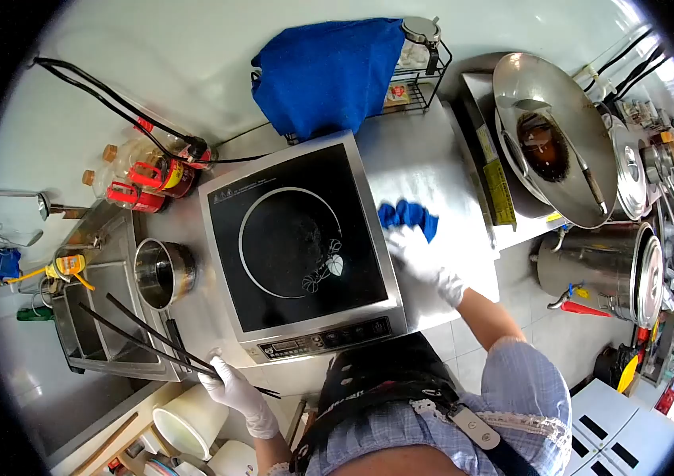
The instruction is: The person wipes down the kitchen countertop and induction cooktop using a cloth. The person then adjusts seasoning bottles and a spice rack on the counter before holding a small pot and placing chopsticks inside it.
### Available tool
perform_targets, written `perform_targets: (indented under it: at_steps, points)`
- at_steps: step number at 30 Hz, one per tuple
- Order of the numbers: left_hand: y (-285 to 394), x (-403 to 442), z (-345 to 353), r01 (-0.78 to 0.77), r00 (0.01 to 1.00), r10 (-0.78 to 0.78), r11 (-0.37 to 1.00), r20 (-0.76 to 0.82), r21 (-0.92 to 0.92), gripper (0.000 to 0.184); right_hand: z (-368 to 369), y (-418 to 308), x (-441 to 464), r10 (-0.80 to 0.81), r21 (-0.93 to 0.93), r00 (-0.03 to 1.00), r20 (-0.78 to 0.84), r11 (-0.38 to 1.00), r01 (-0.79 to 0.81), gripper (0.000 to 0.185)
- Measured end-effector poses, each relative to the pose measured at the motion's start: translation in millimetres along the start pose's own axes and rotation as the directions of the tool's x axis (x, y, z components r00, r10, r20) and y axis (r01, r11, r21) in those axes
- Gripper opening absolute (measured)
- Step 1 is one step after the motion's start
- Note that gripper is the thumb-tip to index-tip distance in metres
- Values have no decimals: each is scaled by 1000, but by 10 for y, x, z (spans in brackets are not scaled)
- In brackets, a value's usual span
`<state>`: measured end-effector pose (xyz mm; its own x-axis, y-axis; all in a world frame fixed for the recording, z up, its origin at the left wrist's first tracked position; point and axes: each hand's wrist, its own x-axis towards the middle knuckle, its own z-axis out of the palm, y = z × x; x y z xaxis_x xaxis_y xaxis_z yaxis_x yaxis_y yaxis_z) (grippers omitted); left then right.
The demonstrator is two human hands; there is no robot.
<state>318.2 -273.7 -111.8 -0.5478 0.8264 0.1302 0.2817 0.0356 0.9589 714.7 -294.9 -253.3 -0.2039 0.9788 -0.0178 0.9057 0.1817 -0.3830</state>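
Observation:
In the head view my left hand, in a white glove, is closed around a pair of long dark chopsticks that point up and to the left. My right hand, gloved too, presses a crumpled blue cloth onto the steel counter. It lies just right of the induction cooker, whose black glass top bears a white ring and a few faint marks. The fingers of the right hand are partly hidden by the cloth.
A steel pot stands left of the cooker, beside a sink. Red-capped bottles are at the upper left. A blue cloth cover drapes over a wire rack. On the right are a wok with dark liquid and a large steel barrel.

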Motion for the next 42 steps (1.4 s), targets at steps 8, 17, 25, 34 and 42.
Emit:
perform_targets:
  at_steps: [8, 17, 25, 34, 42]
  points:
    - [-44, 62, -143, -99, 993, 97, 995, 71, 32, 12, 57, -368, -936, 339, 694, 928, -156, 706, -141, 45]
    - [-85, 42, -87, 2, 999, -6, 997, 48, 75, 16, -283, 76, -417, 289, -196, 951, -111, 932, -306, 55]
    - [-43, -28, 120, 77, 997, -73, 992, -40, 95, 16, -147, 535, 1267, 108, -167, 921, -373, 969, -181, 48]
    - [-56, -163, 259, 63, 996, -48, 974, -71, 218, 15, -220, 1788, 1342, 291, -86, 826, -482, 923, -375, 42]
    - [-430, 38, 175, 3, 999, 10, 956, -43, 295, 26, -344, 1830, 452, 198, -160, 881, -430, 944, -290, 45]
